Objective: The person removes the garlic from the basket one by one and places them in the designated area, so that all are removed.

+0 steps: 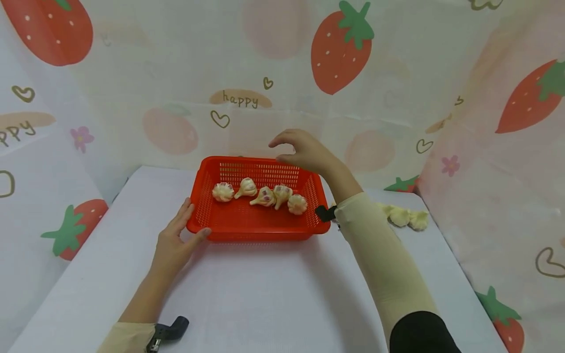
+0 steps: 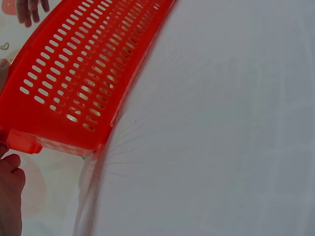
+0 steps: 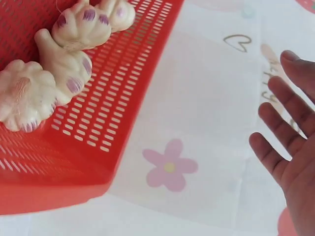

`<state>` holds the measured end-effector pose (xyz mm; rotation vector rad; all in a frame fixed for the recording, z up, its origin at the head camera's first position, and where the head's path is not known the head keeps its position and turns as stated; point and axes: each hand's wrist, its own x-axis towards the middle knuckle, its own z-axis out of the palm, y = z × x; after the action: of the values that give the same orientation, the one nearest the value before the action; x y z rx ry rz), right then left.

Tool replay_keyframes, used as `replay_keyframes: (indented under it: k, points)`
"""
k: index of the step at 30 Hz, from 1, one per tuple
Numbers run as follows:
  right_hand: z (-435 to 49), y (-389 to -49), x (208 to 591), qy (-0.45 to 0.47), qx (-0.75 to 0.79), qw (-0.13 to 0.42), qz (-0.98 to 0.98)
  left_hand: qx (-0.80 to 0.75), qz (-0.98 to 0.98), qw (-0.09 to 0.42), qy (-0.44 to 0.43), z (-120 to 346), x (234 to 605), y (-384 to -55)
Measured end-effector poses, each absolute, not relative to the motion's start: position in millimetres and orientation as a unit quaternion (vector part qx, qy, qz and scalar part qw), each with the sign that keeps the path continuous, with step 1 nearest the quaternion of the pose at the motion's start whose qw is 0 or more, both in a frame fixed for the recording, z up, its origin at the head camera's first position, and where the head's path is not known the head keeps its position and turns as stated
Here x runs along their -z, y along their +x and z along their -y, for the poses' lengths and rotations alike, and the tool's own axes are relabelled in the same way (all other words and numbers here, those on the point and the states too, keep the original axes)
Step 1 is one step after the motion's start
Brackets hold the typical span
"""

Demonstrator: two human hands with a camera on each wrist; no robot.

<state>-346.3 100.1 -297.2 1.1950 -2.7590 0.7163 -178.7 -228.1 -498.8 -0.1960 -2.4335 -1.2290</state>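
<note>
A red plastic basket [image 1: 238,223] with slotted walls stands on the white table, holding several garlic bulbs [image 1: 265,197] grouped towards its back and right. My left hand [image 1: 171,247] grips the basket's left end, its thumb at the front corner and the fingers along the side. In the left wrist view, the left hand [image 2: 10,189] is cut off at the edge, with fingers near the basket's tab. Above the back right rim, my right hand [image 1: 309,153] hovers with loosely bent fingers and nothing in them. The right wrist view shows that hand [image 3: 301,177] apart from the basket.
Pale yellow lumpy pieces [image 1: 406,217] lie on the table right of the basket, partly hidden behind the right sleeve. A strawberry-patterned cloth [image 1: 282,73] hangs behind and at both sides. White cloth [image 1: 265,294] covers the table in front.
</note>
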Motion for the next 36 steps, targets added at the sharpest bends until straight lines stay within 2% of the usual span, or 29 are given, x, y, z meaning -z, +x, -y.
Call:
replay_keyframes:
  k: [12, 21, 36]
  points:
    - [-74.2, -373.2, 323.9, 0.359, -0.243, -0.063, 0.899, 0.442, 0.870, 0.206, -0.071, 229.0, 501.2, -180.4]
    - [-71.8, -389.1, 346.8, 0.335, -0.279, -0.098, 0.895, 0.440, 0.871, 0.208, -0.074, 229.6, 499.7, -178.8]
    - [-63.9, -403.2, 391.4, 0.298, -0.303, -0.229, 0.876, 0.439, 0.867, 0.220, -0.080, 231.0, 501.8, -180.5]
